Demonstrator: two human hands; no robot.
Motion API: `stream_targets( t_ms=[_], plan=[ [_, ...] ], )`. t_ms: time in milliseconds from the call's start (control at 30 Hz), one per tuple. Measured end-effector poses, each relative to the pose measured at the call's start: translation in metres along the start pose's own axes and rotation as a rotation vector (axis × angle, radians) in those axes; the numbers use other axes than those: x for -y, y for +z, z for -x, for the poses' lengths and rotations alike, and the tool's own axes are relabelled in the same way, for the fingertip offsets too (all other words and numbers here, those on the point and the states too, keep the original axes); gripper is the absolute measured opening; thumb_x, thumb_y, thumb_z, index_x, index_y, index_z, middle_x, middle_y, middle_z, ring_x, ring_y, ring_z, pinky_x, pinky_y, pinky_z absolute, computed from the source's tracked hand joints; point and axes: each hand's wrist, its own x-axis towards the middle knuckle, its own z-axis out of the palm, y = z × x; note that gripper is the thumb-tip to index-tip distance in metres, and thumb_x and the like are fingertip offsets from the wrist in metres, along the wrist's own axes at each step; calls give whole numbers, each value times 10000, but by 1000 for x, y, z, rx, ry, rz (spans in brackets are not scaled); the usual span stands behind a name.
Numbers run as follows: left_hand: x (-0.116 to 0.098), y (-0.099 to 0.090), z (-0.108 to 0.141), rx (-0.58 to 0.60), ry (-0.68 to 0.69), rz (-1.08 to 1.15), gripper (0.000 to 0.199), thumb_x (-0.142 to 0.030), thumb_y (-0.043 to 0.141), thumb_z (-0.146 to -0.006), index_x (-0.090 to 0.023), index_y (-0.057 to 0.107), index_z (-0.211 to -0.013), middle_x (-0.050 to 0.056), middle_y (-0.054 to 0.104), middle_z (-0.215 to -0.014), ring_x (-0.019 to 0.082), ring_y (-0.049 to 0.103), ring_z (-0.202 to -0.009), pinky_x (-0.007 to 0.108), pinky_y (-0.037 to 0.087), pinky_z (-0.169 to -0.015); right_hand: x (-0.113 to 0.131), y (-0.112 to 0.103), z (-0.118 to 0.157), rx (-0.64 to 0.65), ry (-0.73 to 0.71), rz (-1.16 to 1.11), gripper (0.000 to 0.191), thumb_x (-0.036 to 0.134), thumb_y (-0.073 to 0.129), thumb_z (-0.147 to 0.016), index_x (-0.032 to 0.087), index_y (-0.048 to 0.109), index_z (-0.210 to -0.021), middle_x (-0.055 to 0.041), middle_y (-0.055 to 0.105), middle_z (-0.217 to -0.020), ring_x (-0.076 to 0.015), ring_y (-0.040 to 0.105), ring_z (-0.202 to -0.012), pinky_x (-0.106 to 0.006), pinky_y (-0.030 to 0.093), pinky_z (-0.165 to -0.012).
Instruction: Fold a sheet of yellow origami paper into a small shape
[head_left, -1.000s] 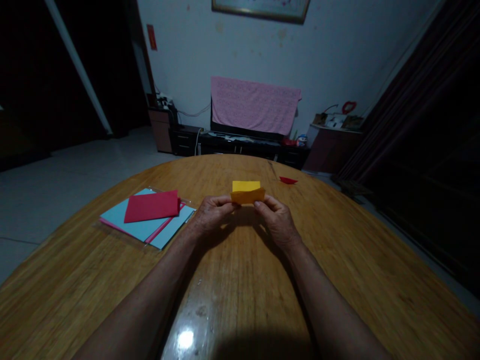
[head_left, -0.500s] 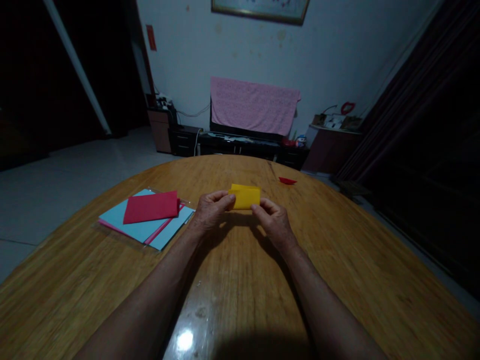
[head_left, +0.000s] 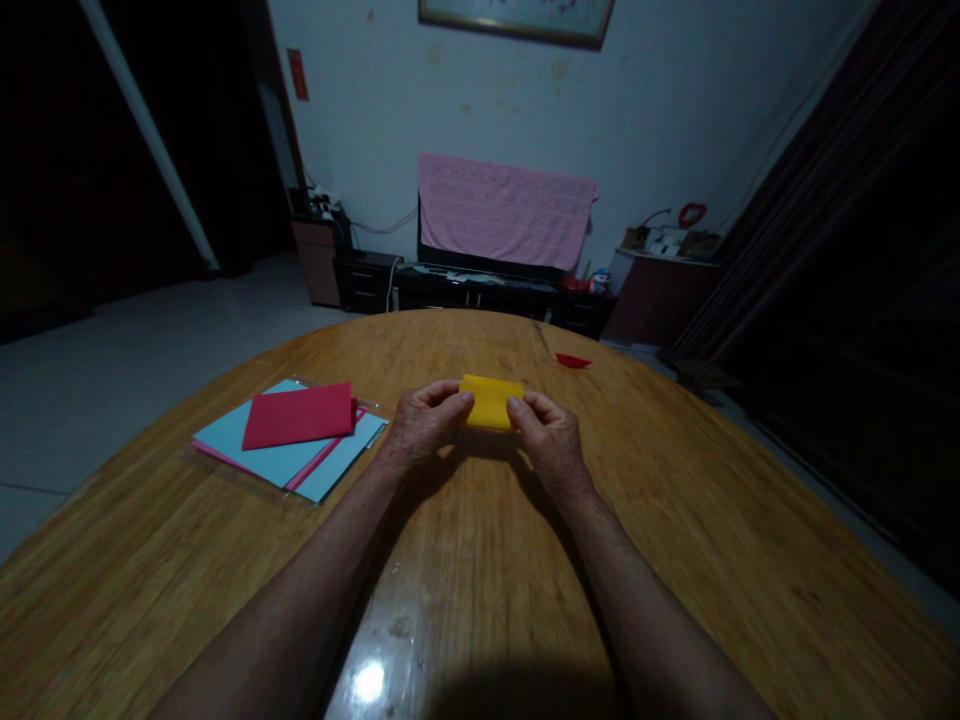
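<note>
A folded piece of yellow paper (head_left: pixel 491 403) is held up between my two hands, just above the wooden table. My left hand (head_left: pixel 429 420) pinches its left edge, thumb in front and fingers behind. On the opposite edge, my right hand (head_left: pixel 551 435) grips it the same way, with the thumb pressed on the front face. The fingers behind the paper are partly hidden.
To the left, folded red paper (head_left: pixel 298 415) lies on a plastic-wrapped stack of light blue and pink paper (head_left: pixel 330 478). A small red folded paper boat shape (head_left: pixel 573 361) sits near the far edge of the round table (head_left: pixel 480 580).
The yellow paper has tipped, and its top layer edges now line up more closely. My right thumb has shifted up onto its face. The view has moved very slightly.
</note>
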Motion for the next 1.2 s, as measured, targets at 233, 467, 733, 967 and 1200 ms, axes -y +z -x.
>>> stream_targets(
  t_ms=[233,467,733,967,1200],
  plan=[
    [-1,2,0,-31,10,4,177,-206,757,-606,-125,720,-759,37,637,-635,120,556,-564,244,448,-551,1,1,1,29,30,-3,224,367,634,-724,152,676,-769,-28,669,-711,-155,606,-627,-253,474,-571],
    [-4,5,3,-79,28,35,416,-161,761,-581,-137,693,-991,-15,574,-660,78,511,-547,209,421,-531,0,1,1,25,18,6,228,381,625,-737,160,670,-767,-31,671,-719,-156,604,-627,-255,473,-568],
    [2,2,1,-47,-70,109,358,-216,781,-581,-115,700,-916,60,665,-734,131,598,-615,245,474,-576,2,2,1,9,11,3,207,367,628,-729,163,661,-749,-21,658,-696,-156,600,-625,-265,474,-585],
    [2,1,2,-15,-73,109,199,-234,791,-581,-117,693,-708,45,650,-615,120,581,-525,236,466,-523,2,1,1,13,-2,-9,199,362,632,-727,166,655,-745,-16,654,-685,-154,599,-624,-268,481,-595],
    [-1,5,7,-34,-70,120,178,-231,787,-585,-117,680,-671,30,628,-561,119,567,-488,238,457,-497,6,2,2,16,28,-33,216,370,630,-721,160,657,-764,-27,666,-687,-168,617,-618,-266,486,-562]
  ],
)
